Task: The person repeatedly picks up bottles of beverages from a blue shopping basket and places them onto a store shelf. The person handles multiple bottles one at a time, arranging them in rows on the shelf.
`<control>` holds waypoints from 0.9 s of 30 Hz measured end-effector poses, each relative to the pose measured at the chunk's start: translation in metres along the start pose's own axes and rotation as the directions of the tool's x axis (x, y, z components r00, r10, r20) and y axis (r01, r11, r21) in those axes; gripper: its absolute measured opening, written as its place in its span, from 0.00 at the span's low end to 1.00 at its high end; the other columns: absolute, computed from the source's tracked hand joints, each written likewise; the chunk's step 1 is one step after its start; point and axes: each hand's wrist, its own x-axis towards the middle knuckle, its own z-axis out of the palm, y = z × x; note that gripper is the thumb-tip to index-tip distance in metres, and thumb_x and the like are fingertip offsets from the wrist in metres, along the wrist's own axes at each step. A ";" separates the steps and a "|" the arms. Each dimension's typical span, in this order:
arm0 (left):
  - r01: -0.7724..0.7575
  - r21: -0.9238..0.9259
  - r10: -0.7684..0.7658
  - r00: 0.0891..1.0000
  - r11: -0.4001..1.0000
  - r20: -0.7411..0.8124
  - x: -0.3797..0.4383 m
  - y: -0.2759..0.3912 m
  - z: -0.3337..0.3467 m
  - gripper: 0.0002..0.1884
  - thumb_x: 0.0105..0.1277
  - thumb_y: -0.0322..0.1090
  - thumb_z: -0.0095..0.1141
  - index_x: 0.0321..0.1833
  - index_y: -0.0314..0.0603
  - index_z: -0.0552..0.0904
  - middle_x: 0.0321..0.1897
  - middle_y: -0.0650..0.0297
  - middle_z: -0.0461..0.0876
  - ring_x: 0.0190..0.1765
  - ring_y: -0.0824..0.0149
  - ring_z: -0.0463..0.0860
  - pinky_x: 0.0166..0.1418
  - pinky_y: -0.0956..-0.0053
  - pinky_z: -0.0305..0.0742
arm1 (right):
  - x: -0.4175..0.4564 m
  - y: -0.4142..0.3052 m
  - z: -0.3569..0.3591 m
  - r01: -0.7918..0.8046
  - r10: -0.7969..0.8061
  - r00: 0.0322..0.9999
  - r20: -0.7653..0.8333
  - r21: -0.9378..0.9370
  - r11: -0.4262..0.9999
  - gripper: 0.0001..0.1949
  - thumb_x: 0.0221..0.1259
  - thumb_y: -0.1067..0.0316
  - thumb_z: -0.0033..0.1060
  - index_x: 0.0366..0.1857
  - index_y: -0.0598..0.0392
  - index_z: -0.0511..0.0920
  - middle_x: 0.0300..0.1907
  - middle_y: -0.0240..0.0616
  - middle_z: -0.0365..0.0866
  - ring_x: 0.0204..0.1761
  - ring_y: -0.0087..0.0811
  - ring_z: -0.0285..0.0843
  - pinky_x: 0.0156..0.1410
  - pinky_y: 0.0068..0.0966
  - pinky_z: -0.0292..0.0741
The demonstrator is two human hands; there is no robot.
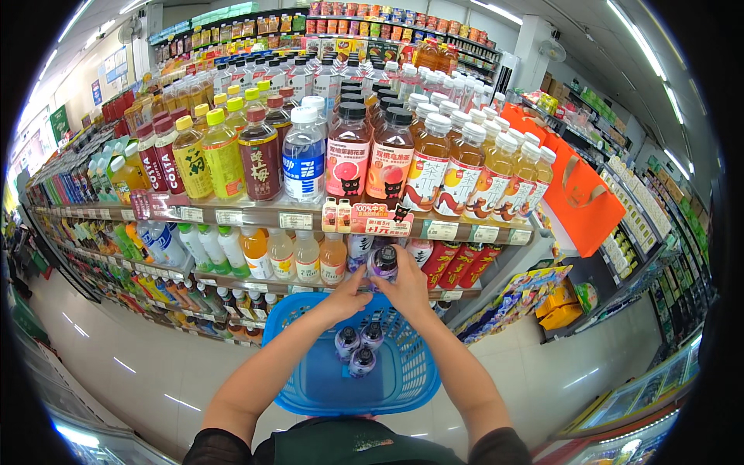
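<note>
My right hand (404, 285) grips a small purple bottle with a black cap (383, 264) at the second shelf of a drinks display. Just to its left, my left hand (349, 297) reaches in with its fingers near the bottle's lower side; whether they touch or hold it cannot be told. Another purple-and-white bottle (358, 251) stands on that shelf behind my left fingers. Below my hands is a blue plastic shopping basket (427, 378). Several black-capped purple bottles (362, 361) stand together inside it.
Rows of bottled drinks fill the top shelf (256, 218). Juice bottles (307, 256) stand left of my hands, red cans (465, 264) to the right. An orange bag (572, 197) hangs at the shelf's right end, above hanging snack packets (511, 302). Glass-topped freezer cases (633, 401) border the aisle at the lower right.
</note>
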 end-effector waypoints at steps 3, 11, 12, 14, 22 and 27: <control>-0.018 -0.023 0.017 0.999 1.000 -0.030 0.016 -0.007 0.004 0.44 0.73 0.31 0.54 0.85 0.49 0.43 0.74 0.55 0.67 0.56 0.65 0.78 0.56 0.68 0.79 | 0.004 0.017 0.012 -0.028 0.030 0.999 -0.044 0.030 0.999 0.37 0.50 0.64 0.79 0.66 0.59 0.68 0.56 0.54 0.80 0.57 0.56 0.81 0.57 0.42 0.80; 0.029 -0.102 -0.042 0.992 0.994 -0.123 0.049 -0.013 0.014 0.44 0.72 0.27 0.51 0.85 0.48 0.42 0.76 0.56 0.63 0.51 0.66 0.76 0.51 0.69 0.77 | 0.018 0.050 0.038 -0.028 0.032 0.992 -0.124 0.034 0.999 0.36 0.52 0.65 0.77 0.64 0.61 0.66 0.53 0.59 0.79 0.54 0.62 0.79 0.54 0.47 0.78; 0.050 -0.093 -0.061 0.991 0.994 -0.123 0.051 -0.014 0.013 0.44 0.73 0.28 0.52 0.85 0.50 0.42 0.76 0.58 0.62 0.60 0.64 0.74 0.55 0.68 0.78 | 0.019 0.050 0.039 -0.049 0.053 0.993 -0.105 0.039 0.998 0.35 0.52 0.65 0.76 0.64 0.61 0.66 0.53 0.59 0.78 0.54 0.63 0.78 0.54 0.48 0.78; 0.068 -0.081 -0.079 0.988 0.994 -0.132 0.054 -0.020 0.013 0.44 0.74 0.28 0.53 0.85 0.52 0.42 0.77 0.60 0.60 0.68 0.62 0.73 0.59 0.67 0.79 | 0.021 0.049 0.041 -0.083 0.083 0.991 -0.108 0.004 0.997 0.35 0.53 0.63 0.76 0.63 0.61 0.67 0.52 0.60 0.79 0.54 0.63 0.78 0.53 0.49 0.78; 0.050 -0.016 -0.052 0.985 0.999 -0.166 0.067 -0.021 0.011 0.43 0.72 0.25 0.51 0.85 0.51 0.44 0.76 0.59 0.62 0.65 0.63 0.76 0.55 0.68 0.79 | 0.035 0.046 0.047 -0.145 0.116 0.985 -0.126 -0.252 0.957 0.36 0.54 0.54 0.76 0.60 0.65 0.68 0.45 0.62 0.80 0.41 0.61 0.84 0.40 0.46 0.81; 0.037 0.075 -0.021 0.980 0.996 -0.199 0.071 -0.032 0.014 0.40 0.69 0.25 0.50 0.83 0.43 0.50 0.76 0.48 0.65 0.70 0.55 0.73 0.69 0.66 0.71 | 0.045 0.057 0.047 -0.197 0.213 0.977 -0.014 -0.447 0.873 0.36 0.51 0.52 0.78 0.59 0.63 0.70 0.47 0.58 0.79 0.39 0.54 0.86 0.37 0.42 0.83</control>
